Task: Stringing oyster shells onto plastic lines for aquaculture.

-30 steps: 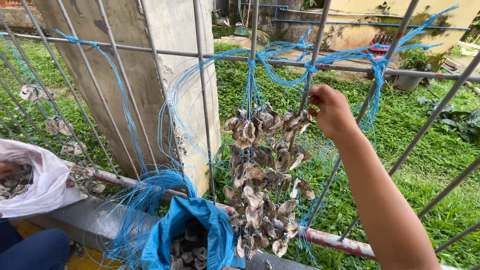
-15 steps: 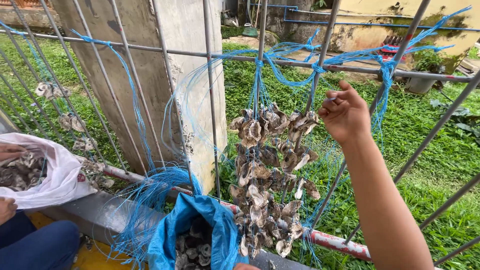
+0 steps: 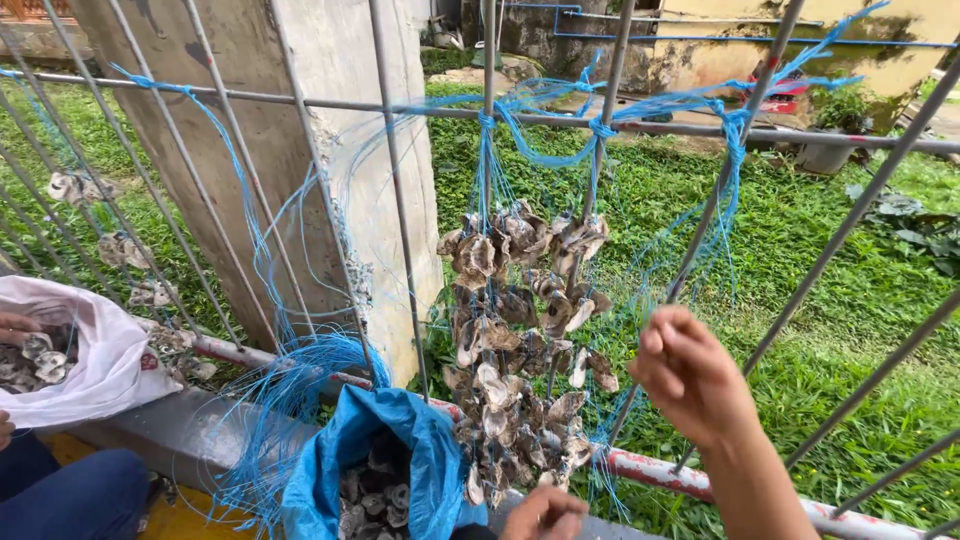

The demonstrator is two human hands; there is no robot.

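- The right hand (image 3: 690, 375) was raised in front of the metal fence (image 3: 400, 220), fingers curled loosely inward, back of the hand toward the camera. Whether it pinched a thin strand could not be told; no shell was in it.
- The right hand was just to the right of the shell strings (image 3: 520, 330), near them, with no visible touch on the shells.
- The left hand (image 3: 545, 515) showed only partly at the bottom edge, fingers bent, just below the lowest shells. Its grip could not be told.
- The shell strings hung from the fence's upper horizontal bar (image 3: 300, 98) by blue cord (image 3: 600, 128) knotted over it. Long axis vertical, top at the knots, lower end down by the red-and-white pipe (image 3: 650, 468).
- The shells looked like oyster shells: grey-brown, rough, with pale inner faces here and there, bunched in several strands side by side into one dense cluster.
- Loose blue cord (image 3: 300, 370) fell in loops left of the cluster, in front of a concrete post (image 3: 300, 150).
- An open blue sack (image 3: 400, 440) sat below, just left of the cluster's foot, with dark shells inside.
- At far left a white sack (image 3: 100, 370) held more shells; another person's hand (image 3: 15, 325) rested at its rim.
- Grass (image 3: 800, 260) lay beyond the fence.
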